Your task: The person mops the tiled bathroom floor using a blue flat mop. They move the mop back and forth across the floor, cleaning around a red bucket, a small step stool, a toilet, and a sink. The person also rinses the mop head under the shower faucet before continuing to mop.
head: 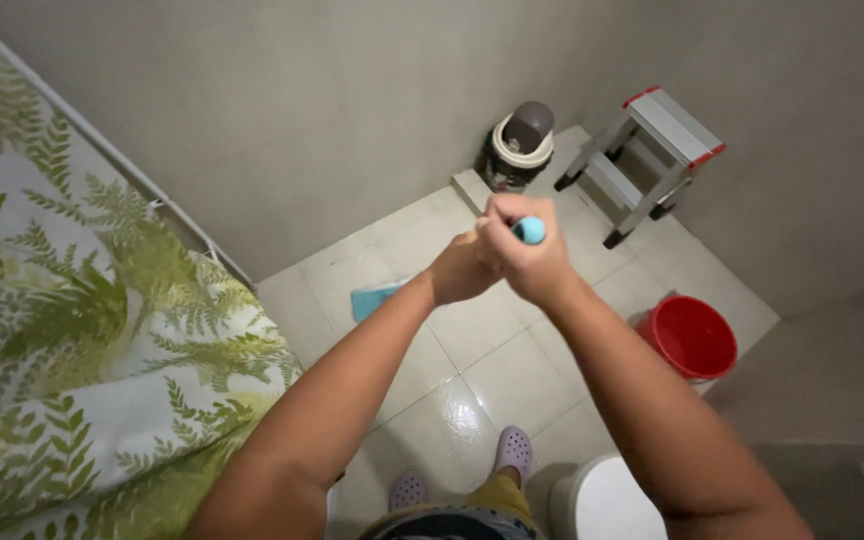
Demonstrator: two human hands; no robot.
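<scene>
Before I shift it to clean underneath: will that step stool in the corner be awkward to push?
The step stool looks like thin metal, so probably light. It stands on glossy, wet-looking floor tiles, so it may slide easily. Being tall and narrow, it might tip if shoved from the top.

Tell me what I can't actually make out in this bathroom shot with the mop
- Mop handle, head view: only its blue tip shows; the right hand and left hand hide the shaft.
- Blue mop head: partly behind the left forearm.
- Toilet: cut off by the bottom edge.
- Red bucket: contents unclear.
- Bin: too small for detail.
</scene>
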